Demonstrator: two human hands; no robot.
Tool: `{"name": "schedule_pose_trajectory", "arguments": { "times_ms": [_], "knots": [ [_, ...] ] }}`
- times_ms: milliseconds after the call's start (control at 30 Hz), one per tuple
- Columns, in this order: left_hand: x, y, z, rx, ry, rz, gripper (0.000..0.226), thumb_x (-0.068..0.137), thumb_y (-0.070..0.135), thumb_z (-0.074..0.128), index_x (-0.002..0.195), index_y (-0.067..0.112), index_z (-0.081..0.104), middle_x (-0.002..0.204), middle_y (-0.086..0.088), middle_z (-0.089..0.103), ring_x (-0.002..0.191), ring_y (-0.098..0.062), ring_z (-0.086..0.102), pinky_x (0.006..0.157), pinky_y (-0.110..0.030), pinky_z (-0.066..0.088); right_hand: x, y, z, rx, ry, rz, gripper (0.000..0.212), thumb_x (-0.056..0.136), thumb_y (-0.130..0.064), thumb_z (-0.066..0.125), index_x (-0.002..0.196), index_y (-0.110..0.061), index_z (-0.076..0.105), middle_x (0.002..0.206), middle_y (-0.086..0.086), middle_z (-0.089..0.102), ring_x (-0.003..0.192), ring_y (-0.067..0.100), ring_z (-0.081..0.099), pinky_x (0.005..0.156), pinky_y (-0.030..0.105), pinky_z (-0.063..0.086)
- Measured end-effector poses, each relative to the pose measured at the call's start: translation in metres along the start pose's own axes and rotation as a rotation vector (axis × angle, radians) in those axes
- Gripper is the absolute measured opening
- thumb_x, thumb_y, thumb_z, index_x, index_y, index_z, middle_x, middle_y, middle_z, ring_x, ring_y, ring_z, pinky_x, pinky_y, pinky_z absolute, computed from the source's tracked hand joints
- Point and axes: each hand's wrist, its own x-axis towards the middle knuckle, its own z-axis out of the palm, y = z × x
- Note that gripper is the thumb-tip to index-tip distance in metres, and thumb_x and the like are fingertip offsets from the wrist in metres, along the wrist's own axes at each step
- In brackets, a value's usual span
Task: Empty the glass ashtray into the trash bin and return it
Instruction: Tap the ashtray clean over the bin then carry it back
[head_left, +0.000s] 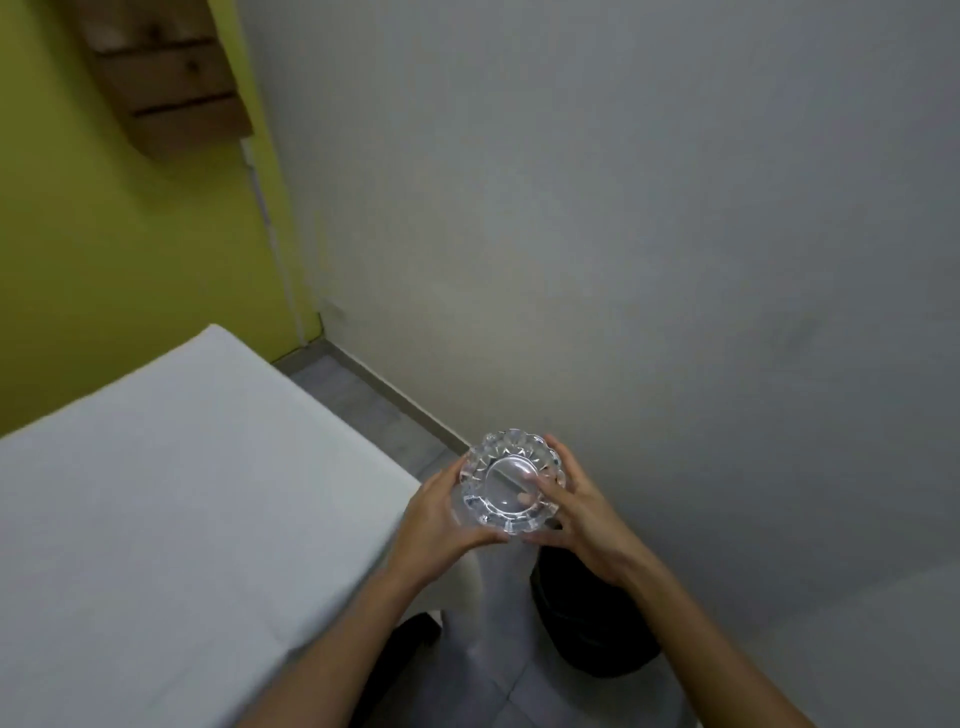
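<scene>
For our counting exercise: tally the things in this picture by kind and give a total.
Hands: 2, left hand and right hand
Glass ashtray: 1
White table: 1
Black bin: 1
Wooden shelf: 1
Total: 6

The ashtray (511, 483) sits between two hands, the left hand (441, 519) on its left and the right hand (582, 514) on its right. The desk (156, 519) is to the left. The bin (587, 623) is on the floor under the right hand, near the wall (623, 234).
</scene>
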Motion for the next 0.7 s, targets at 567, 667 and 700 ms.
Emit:
{"name": "schedule_pose_trajectory", "arguments": {
  "times_ms": [567, 667, 700],
  "knots": [
    [-0.242, -0.083, -0.309, 0.329, 0.61, -0.458, 0.109, 0.058, 0.059, 0.081, 0.149, 0.025, 0.032, 0.163, -0.001, 0.015, 0.151, -0.027, 0.0, 0.122, -0.046, 0.006, -0.005, 0.023, 0.394, -1.032, -0.69, -0.513, 0.109, 0.059, -0.021, 0.09, 0.145, -0.015, 0.023, 0.133, -0.014, 0.039, 0.12, 0.002, 0.039, 0.097, 0.013, 0.03],
    [-0.289, -0.11, -0.349, 0.571, 0.616, -0.551, 0.11, 0.057, 0.075, 0.068, 0.147, 0.022, 0.035, 0.164, -0.002, 0.006, 0.151, -0.025, -0.013, 0.12, -0.051, -0.001, -0.012, 0.055, 0.459, -1.049, -0.769, -0.533, 0.11, 0.058, -0.025, 0.091, 0.145, -0.02, 0.023, 0.13, -0.018, 0.041, 0.115, -0.001, 0.041, 0.093, 0.013, 0.032],
    [-0.303, -0.12, -0.36, 0.619, 0.613, -0.589, 0.112, 0.054, 0.08, 0.063, 0.147, 0.023, 0.037, 0.164, -0.002, 0.004, 0.151, -0.026, -0.013, 0.12, -0.052, -0.001, -0.013, 0.067, 0.478, -1.052, -0.792, -0.523, 0.11, 0.058, -0.025, 0.091, 0.145, -0.02, 0.023, 0.128, -0.018, 0.041, 0.113, -0.001, 0.041, 0.092, 0.013, 0.033]
  ]
}}
